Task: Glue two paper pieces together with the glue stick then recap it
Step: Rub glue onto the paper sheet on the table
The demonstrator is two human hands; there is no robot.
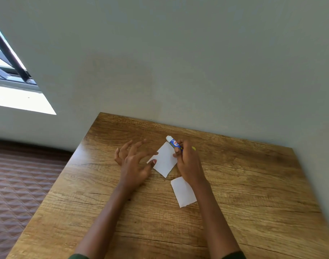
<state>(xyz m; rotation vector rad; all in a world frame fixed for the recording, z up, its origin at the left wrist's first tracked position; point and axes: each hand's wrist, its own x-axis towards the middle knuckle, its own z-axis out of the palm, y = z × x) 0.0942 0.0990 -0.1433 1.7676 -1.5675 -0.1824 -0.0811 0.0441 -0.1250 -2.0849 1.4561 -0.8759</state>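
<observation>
Two white paper pieces lie on the wooden table (253, 184). The farther paper piece (164, 161) sits between my hands. The nearer paper piece (182, 191) lies partly under my right wrist. My right hand (188, 161) grips a blue glue stick (172, 142), its white end pointing up and to the left over the farther paper's top edge. A yellow bit, perhaps the cap (193, 148), peeks out behind that hand. My left hand (133, 159) has its fingers spread, and its thumb tip presses the farther paper's left corner.
The table stands against a plain grey wall (178, 71). Beyond the table's left edge is a brown quilted surface (19, 184). A bright window (10, 81) is at the upper left.
</observation>
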